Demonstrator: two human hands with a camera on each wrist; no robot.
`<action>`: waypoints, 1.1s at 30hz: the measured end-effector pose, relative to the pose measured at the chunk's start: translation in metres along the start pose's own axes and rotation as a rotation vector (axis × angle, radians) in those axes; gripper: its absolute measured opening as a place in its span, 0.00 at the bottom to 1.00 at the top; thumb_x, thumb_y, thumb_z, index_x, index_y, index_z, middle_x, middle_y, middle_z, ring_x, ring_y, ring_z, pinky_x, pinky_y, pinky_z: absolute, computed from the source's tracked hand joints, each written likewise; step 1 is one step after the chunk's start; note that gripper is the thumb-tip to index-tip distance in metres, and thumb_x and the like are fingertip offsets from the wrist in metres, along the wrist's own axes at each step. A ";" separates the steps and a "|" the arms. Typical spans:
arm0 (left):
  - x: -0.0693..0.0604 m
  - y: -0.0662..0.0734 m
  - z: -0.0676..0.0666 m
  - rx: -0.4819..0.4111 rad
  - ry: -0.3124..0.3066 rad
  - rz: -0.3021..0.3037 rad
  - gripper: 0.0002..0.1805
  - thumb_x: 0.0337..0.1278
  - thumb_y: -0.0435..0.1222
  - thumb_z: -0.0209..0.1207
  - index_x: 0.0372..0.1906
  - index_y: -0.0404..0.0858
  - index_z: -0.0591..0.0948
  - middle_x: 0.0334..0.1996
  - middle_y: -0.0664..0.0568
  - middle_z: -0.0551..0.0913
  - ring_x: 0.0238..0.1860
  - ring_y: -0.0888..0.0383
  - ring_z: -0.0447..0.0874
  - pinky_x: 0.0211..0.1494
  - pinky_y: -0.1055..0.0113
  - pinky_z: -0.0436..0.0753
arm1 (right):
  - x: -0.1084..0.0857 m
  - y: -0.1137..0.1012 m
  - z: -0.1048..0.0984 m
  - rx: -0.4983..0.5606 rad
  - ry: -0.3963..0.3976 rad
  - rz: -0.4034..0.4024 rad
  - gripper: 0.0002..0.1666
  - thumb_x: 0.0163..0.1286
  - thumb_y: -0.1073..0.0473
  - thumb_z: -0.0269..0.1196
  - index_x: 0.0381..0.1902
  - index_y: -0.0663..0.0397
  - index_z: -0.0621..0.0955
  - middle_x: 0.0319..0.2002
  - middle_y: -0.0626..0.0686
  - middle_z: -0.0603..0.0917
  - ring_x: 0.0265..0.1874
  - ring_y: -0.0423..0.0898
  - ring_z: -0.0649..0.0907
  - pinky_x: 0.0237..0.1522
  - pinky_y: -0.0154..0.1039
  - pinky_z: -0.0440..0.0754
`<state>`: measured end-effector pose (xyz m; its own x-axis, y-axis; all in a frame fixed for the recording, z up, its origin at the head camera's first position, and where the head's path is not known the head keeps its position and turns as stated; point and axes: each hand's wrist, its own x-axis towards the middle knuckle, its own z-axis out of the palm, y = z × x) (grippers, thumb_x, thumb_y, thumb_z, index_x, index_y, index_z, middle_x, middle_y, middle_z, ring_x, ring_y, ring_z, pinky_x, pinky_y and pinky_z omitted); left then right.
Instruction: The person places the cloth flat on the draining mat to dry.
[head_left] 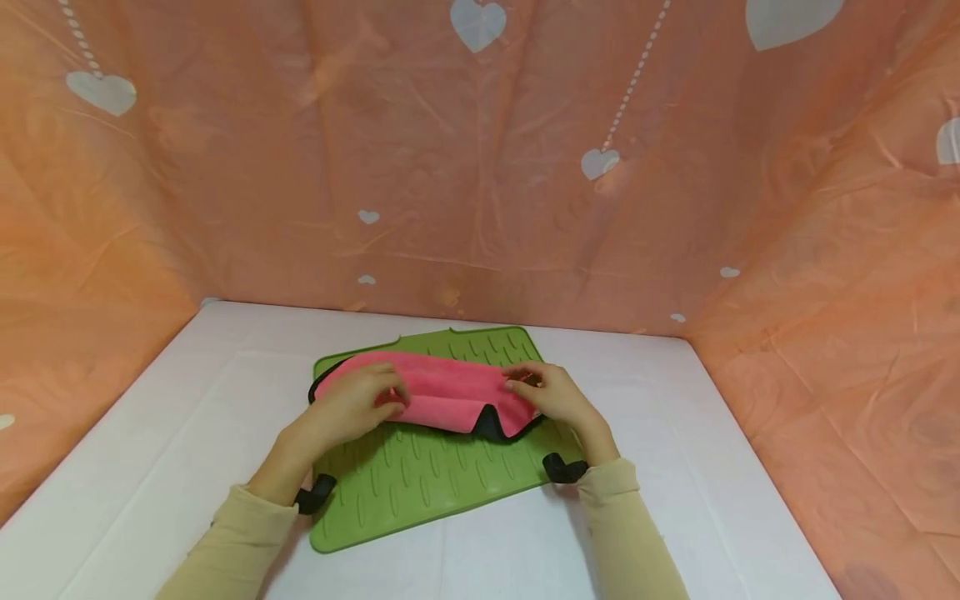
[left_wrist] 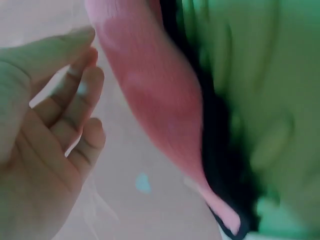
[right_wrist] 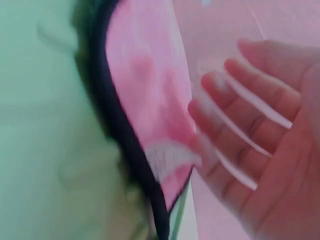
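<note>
A pink cloth (head_left: 442, 379) with black edging lies in a long folded strip across a green ridged mat (head_left: 420, 483). Its front edge kinks near the right end, where black shows. Over the cloth's left part is my left hand (head_left: 352, 404), fingers loosely bent; in the left wrist view its thumb and fingertips are beside the pink fabric (left_wrist: 155, 85) with nothing between them. My right hand (head_left: 555, 396) hovers at the right end, its fingers (right_wrist: 250, 110) relaxed and spread. A pale tag (right_wrist: 170, 157) shows on the cloth there. Whether fingertips touch the fabric, I cannot tell.
The mat lies at an angle on a white tabletop (head_left: 187, 467). Orange sheeting (head_left: 450, 167) with pale hearts stands behind the table and along both sides. A black wrist-worn piece (head_left: 564, 469) sits below my right wrist, and another (head_left: 317, 495) by my left.
</note>
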<state>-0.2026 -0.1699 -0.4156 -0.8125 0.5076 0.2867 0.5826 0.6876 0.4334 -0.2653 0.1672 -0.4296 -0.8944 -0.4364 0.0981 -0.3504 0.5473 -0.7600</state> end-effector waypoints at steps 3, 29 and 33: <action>0.004 0.011 0.010 -0.001 -0.059 0.063 0.06 0.61 0.31 0.71 0.39 0.45 0.87 0.37 0.61 0.81 0.39 0.62 0.82 0.45 0.63 0.83 | -0.002 0.009 -0.007 -0.038 0.024 0.039 0.16 0.73 0.58 0.67 0.55 0.56 0.87 0.49 0.55 0.88 0.40 0.48 0.84 0.38 0.40 0.83; 0.040 -0.002 0.044 0.129 -0.208 0.254 0.08 0.59 0.30 0.70 0.38 0.45 0.84 0.35 0.59 0.80 0.35 0.63 0.76 0.40 0.66 0.81 | -0.007 0.036 -0.014 -0.110 -0.022 0.104 0.18 0.69 0.66 0.66 0.56 0.60 0.84 0.39 0.55 0.88 0.30 0.41 0.83 0.37 0.38 0.79; 0.040 -0.002 0.036 0.081 -0.216 0.237 0.07 0.63 0.27 0.66 0.40 0.43 0.84 0.36 0.58 0.81 0.36 0.63 0.77 0.41 0.66 0.82 | -0.008 0.032 -0.015 -0.106 0.034 0.133 0.17 0.70 0.66 0.66 0.56 0.59 0.85 0.41 0.56 0.88 0.32 0.43 0.85 0.36 0.38 0.79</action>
<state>-0.2354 -0.1323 -0.4359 -0.6354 0.7509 0.1800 0.7618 0.5716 0.3047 -0.2729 0.1987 -0.4452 -0.9430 -0.3318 0.0245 -0.2544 0.6717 -0.6958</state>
